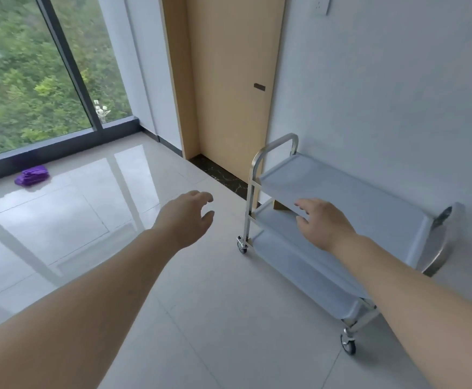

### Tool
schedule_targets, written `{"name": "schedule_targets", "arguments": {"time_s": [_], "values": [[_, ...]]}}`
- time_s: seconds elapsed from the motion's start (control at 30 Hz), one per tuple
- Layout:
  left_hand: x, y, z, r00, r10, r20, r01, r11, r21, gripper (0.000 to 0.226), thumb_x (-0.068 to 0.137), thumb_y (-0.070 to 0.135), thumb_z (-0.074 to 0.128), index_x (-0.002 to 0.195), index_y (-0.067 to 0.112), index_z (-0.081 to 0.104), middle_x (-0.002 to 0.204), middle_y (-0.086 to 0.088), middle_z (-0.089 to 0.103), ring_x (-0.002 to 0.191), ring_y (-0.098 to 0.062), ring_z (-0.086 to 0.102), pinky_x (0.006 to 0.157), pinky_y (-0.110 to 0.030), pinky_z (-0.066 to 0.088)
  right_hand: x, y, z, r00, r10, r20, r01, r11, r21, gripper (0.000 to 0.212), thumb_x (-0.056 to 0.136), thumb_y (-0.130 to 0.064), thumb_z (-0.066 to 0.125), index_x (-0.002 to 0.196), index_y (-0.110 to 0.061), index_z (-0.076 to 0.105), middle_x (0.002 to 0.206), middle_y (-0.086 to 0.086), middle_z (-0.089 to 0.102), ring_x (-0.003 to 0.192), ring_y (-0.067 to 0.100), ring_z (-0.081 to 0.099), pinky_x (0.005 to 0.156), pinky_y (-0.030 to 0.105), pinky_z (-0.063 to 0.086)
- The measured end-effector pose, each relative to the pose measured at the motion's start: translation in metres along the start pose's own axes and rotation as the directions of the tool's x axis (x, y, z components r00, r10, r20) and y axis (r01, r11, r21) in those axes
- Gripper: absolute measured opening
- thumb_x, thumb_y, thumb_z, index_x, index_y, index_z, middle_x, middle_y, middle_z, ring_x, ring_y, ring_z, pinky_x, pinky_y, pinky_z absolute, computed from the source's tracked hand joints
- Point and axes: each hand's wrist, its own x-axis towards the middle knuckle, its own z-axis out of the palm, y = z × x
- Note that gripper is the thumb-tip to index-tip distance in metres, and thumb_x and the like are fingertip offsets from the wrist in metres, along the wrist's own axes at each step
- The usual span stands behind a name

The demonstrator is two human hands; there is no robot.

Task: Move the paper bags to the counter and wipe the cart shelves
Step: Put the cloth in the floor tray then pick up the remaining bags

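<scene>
Three-shelf steel cart (338, 186), grey trays, castors.

Cart (341, 192) middle shelf partly hidden by top shelf, near handle (442, 237) blurred, both forearms cut off.

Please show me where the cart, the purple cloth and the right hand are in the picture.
cart (341, 189): head view, on the top shelf surface.
purple cloth (32, 176): head view, on its middle.
right hand (324, 223): head view, on the back of the hand.
</scene>
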Motion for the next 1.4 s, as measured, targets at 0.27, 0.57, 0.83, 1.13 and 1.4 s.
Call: {"name": "schedule_targets", "arguments": {"time_s": [0.27,0.57,0.83,1.13,1.4], "values": [[0.082,-0.004,0.064,0.982,0.141,0.123,-0.14,0.99,-0.02,0.035,0.094,0.033,0.048,0.127,0.023,0.052,0.126,0.005,0.056,0.107,-0.019,0.056,0.084,-0.031,0.046,0.032,0.033,0.048,0.987,0.134,0.083,-0.134,0.991,-0.009,0.043,0.094,-0.017,0.045,0.137,-0.012,0.047,0.135,0.009,0.052,0.122,0.026,0.05,0.099,0.035,0.042],[0.187,-0.015,0.164,0.962,0.158,0.224,-0.154,0.988,-0.031,0.036,0.094,0.034,0.047,0.129,0.025,0.05,0.127,0.005,0.056,0.115,-0.02,0.052,0.09,-0.035,0.046,0.126,0.09,0.113,0.972,0.156,0.174,-0.152,0.988,-0.035,0.044,0.094,-0.019,0.045,0.138,-0.015,0.045,0.137,0.004,0.05,0.123,0.023,0.048,0.096,0.03,0.041],[0.262,-0.061,0.272,0.933,0.185,0.31,-0.174,0.983,-0.063,0.036,0.095,0.033,0.045,0.129,0.024,0.049,0.124,0.004,0.056,0.114,-0.019,0.052,0.089,-0.034,0.045,0.205,0.12,0.213,0.936,0.199,0.292,-0.178,0.979,-0.096,0.043,0.095,-0.018,0.041,0.138,-0.017,0.044,0.136,0.004,0.049,0.122,0.026,0.049,0.098,0.035,0.042],[0.345,-0.104,0.467,0.924,0.306,0.229,-0.279,0.95,-0.144,0.032,0.093,0.03,0.047,0.123,0.023,0.053,0.119,0.002,0.057,0.104,-0.023,0.055,0.082,-0.034,0.048,0.298,0.192,0.393,0.967,0.196,0.162,-0.159,0.963,-0.218,0.035,0.094,-0.018,0.04,0.127,-0.014,0.05,0.128,0.005,0.053,0.113,0.029,0.053,0.089,0.036,0.046],[0.379,-0.109,0.613,0.898,0.43,0.096,-0.42,0.901,-0.108,0.037,0.095,0.033,0.046,0.13,0.024,0.048,0.129,0.003,0.053,0.11,-0.022,0.056,0.088,-0.039,0.051,0.339,0.284,0.495,0.976,0.197,-0.09,-0.214,0.944,-0.25,0.031,0.092,-0.015,0.041,0.121,-0.009,0.052,0.125,0.008,0.055,0.112,0.03,0.053,0.09,0.04,0.046]]}}
